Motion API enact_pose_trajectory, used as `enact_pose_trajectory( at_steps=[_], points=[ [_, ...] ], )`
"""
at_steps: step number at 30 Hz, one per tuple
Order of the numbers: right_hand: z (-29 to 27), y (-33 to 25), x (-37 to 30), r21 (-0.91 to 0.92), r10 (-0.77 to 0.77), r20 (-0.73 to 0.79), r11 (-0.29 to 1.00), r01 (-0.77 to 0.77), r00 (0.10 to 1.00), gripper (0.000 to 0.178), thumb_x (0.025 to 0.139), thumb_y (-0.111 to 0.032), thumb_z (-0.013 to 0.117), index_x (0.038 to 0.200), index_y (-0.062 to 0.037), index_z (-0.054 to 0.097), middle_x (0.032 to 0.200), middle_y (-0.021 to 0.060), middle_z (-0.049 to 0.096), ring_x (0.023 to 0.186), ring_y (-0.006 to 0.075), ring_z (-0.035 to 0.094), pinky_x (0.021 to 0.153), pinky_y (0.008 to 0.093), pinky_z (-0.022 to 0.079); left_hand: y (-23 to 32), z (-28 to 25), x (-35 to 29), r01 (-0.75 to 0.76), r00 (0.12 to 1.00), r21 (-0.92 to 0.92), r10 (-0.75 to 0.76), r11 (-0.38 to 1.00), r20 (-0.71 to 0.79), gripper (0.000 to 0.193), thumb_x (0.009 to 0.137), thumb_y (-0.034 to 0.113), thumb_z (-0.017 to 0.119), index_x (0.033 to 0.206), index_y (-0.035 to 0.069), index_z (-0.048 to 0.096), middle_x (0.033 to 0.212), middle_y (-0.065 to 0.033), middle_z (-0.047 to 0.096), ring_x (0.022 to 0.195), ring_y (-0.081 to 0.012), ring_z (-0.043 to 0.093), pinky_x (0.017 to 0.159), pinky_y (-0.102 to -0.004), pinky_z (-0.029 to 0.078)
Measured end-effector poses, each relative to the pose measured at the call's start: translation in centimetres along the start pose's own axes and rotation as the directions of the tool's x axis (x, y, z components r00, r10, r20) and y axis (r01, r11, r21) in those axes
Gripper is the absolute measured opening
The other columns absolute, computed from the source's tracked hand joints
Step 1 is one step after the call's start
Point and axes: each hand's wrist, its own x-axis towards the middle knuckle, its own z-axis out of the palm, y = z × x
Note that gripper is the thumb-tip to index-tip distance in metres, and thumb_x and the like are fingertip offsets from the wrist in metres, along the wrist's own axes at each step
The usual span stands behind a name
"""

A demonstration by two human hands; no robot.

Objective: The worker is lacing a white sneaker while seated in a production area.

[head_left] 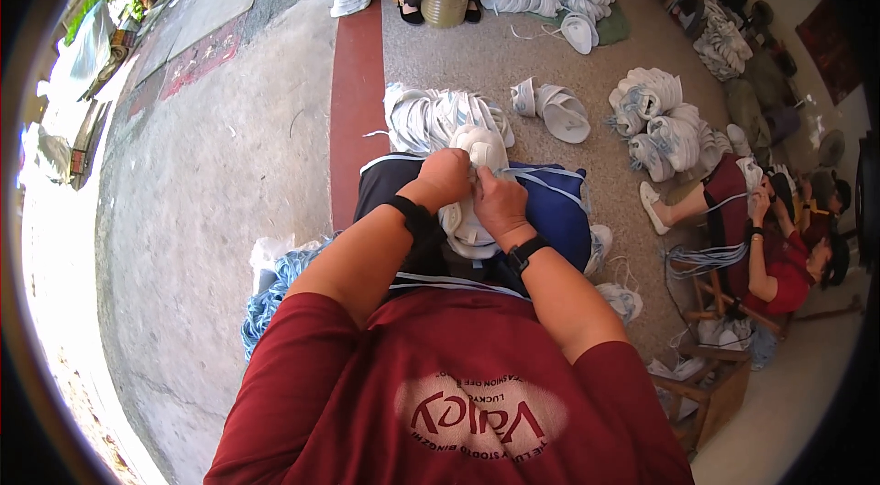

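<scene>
A white shoe upper (483, 147) lies across my lap, its rounded toe pointing away from me and its rear part (470, 233) showing below my hands. My left hand (446, 176) is closed on the upper from the left, its fingertips mostly tucked out of sight. From the right, my right hand (501, 204) pinches at the middle of the same upper, thumb and forefinger close to the left hand. Whether a lace sits between the fingertips is too small to tell. Pale blue laces (550, 181) stretch over the blue cloth (561, 221) on my right thigh.
Just past my knees sits a row of nested white uppers (440, 116), with a smaller stack (553, 109) beside it. More piles (667, 123) lie right. A bundle of blue laces (286, 288) hangs at my left. A person (779, 274) sits at right by a wooden stool (710, 393).
</scene>
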Motion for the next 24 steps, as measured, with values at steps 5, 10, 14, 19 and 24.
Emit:
enact_pose_trajectory(
  at_steps=[5, 10, 14, 19, 24],
  points=[
    [-0.6, 0.3, -0.4, 0.006, -0.049, 0.053, 0.999, 0.048, 0.997, 0.024, 0.077, -0.021, 0.063, 0.094, -0.0103, 0.052, 0.057, 0.0138, 0.057, 0.054, 0.0341, 0.059, 0.047, 0.0455, 0.044, -1.6, -0.4, -0.7, 0.01, 0.999, -0.427, 0.011, 0.904, 0.047, 0.015, 0.066, 0.006, 0.063, 0.078, -0.002, 0.066, 0.067, -0.0108, 0.065, 0.063, -0.0159, 0.061, 0.061, -0.0293, 0.048],
    [-0.4, -0.1, -0.4, 0.037, -0.071, 0.037, 0.997, 0.07, 0.997, 0.023, 0.077, -0.021, 0.063, 0.093, -0.0099, 0.051, 0.057, 0.0136, 0.057, 0.053, 0.034, 0.059, 0.047, 0.0449, 0.044, -2.3, 0.8, -1.8, 0.072, 0.994, -0.543, -0.105, 0.837, -0.031, 0.014, 0.067, 0.005, 0.065, 0.078, -0.004, 0.066, 0.068, -0.007, 0.065, 0.062, -0.0097, 0.057, 0.06, -0.026, 0.048],
    [-1.1, -0.2, -0.1, -0.036, -0.123, 0.068, 0.991, 0.126, 0.99, 0.012, 0.082, -0.016, 0.051, 0.091, -0.0079, 0.052, 0.055, 0.0131, 0.058, 0.051, 0.0314, 0.061, 0.045, 0.0425, 0.046, -1.7, -0.2, -1.3, 0.125, 0.991, -0.508, -0.134, 0.852, 0.018, 0.016, 0.065, 0.008, 0.065, 0.078, -0.001, 0.068, 0.07, -0.0114, 0.066, 0.064, -0.0166, 0.061, 0.063, -0.0287, 0.049],
    [-0.9, -0.4, 0.4, -0.102, -0.237, 0.162, 0.961, 0.255, 0.958, 0.011, 0.079, -0.012, 0.051, 0.087, -0.0042, 0.053, 0.058, 0.0138, 0.059, 0.054, 0.0301, 0.062, 0.049, 0.0408, 0.048, -2.2, -0.4, -0.6, 0.163, 0.986, -0.471, -0.124, 0.867, 0.113, 0.018, 0.064, 0.01, 0.066, 0.079, 0.001, 0.069, 0.071, -0.0153, 0.066, 0.064, -0.0197, 0.064, 0.063, -0.0311, 0.05],
    [-1.4, -0.4, 1.5, -0.039, -0.371, 0.202, 0.922, 0.386, 0.906, 0.01, 0.078, -0.012, 0.051, 0.075, -0.0055, 0.058, 0.062, 0.0162, 0.061, 0.059, 0.0304, 0.063, 0.053, 0.0404, 0.05, -3.1, 0.9, -1.0, 0.162, 0.982, -0.59, -0.186, 0.791, 0.021, 0.018, 0.064, 0.007, 0.065, 0.08, -0.001, 0.066, 0.069, -0.0102, 0.065, 0.062, -0.0175, 0.062, 0.06, -0.0303, 0.049]
  ],
)
